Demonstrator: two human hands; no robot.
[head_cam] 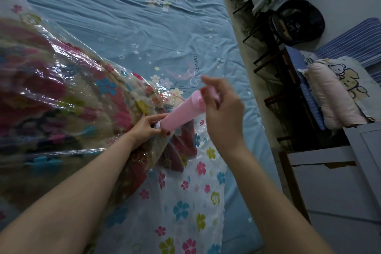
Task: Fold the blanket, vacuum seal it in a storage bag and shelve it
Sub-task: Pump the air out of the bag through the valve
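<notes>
left hand [147,128] — curled, gripping | right hand [222,109] — raised, pinching

The near left of the bed is taken up by the bulging storage bag [61,97] with the flowered blanket [41,80] inside, and passage low across that side is blocked by its height. A pink hand pump [181,110] is stood tilted on the bag's near corner, gripped at its base by the left hand [146,126] and at its handle by the right hand [220,109]; the space around it is closed in by both forearms. Open room is left over the blue bedsheet [127,16] beyond and to the right of the bag. The bed's right edge is hemmed by dark wooden chairs [288,97], stacked pillows [334,93] and a grey cabinet [340,181].
</notes>
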